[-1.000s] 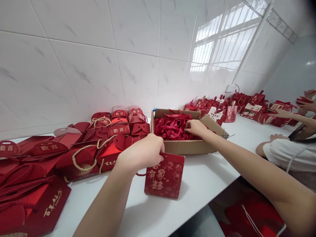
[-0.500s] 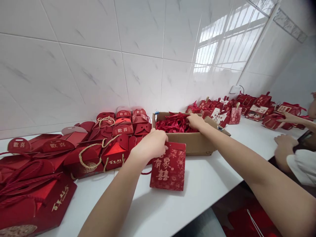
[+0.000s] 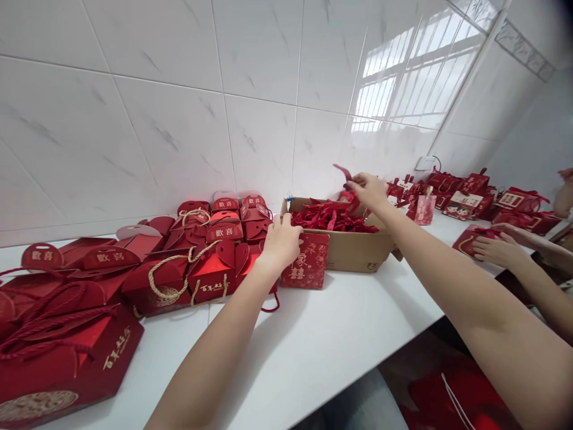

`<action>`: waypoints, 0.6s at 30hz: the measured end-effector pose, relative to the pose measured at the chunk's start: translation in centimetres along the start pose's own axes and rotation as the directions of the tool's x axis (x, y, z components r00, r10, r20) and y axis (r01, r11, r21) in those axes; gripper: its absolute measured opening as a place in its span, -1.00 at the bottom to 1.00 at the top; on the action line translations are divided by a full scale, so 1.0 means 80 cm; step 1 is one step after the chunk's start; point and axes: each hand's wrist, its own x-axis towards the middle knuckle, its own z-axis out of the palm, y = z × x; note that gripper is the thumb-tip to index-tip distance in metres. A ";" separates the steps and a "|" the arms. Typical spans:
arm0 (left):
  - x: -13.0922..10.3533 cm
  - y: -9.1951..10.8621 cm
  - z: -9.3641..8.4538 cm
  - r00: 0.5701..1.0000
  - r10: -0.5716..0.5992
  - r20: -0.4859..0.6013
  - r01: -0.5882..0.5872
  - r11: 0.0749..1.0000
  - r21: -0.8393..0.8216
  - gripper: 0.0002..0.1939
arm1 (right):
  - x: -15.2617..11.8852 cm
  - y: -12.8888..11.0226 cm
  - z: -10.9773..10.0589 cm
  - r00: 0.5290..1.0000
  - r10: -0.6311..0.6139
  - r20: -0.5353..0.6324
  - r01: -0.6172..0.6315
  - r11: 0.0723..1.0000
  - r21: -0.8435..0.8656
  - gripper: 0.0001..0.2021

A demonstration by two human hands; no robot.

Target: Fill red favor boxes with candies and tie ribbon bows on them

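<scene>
My left hand (image 3: 282, 242) is closed on the top of a red printed packet (image 3: 308, 263), which stands upright against the front of a cardboard box (image 3: 356, 252). Red ribbons (image 3: 329, 216) fill the box. Above its right part, my right hand (image 3: 366, 190) pinches one red ribbon piece (image 3: 342, 172), whose free end points up and to the left. The packet's upper left part is hidden by my left hand.
Red gift boxes (image 3: 215, 269) with rope handles crowd the left of the white table (image 3: 331, 328). More red boxes (image 3: 465, 203) stand at the back right. Another person's hands (image 3: 501, 248) hold a red box (image 3: 470, 240) there. The table's front edge runs diagonally.
My right hand has risen out of the box with a ribbon piece. The packet in my left hand has moved up and back, nearer the box. The other person's hands now hold a red box closer in.
</scene>
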 end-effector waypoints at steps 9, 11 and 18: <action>-0.019 -0.004 -0.036 0.971 0.111 0.212 -0.090 0.990 -0.104 -0.84 | -0.070 -0.038 -0.054 0.997 -0.081 -0.002 0.050 0.586 0.809 -0.74; -0.023 -0.002 -0.041 0.959 0.134 0.250 -0.104 0.986 -0.131 -0.86 | -0.101 -0.051 -0.046 0.993 -0.109 0.046 0.022 0.551 0.834 -0.66; -0.037 0.012 -0.054 0.907 0.179 0.381 -0.110 0.974 -0.198 -0.88 | -0.164 -0.067 0.008 0.959 -0.233 0.162 -0.070 0.361 0.930 -0.49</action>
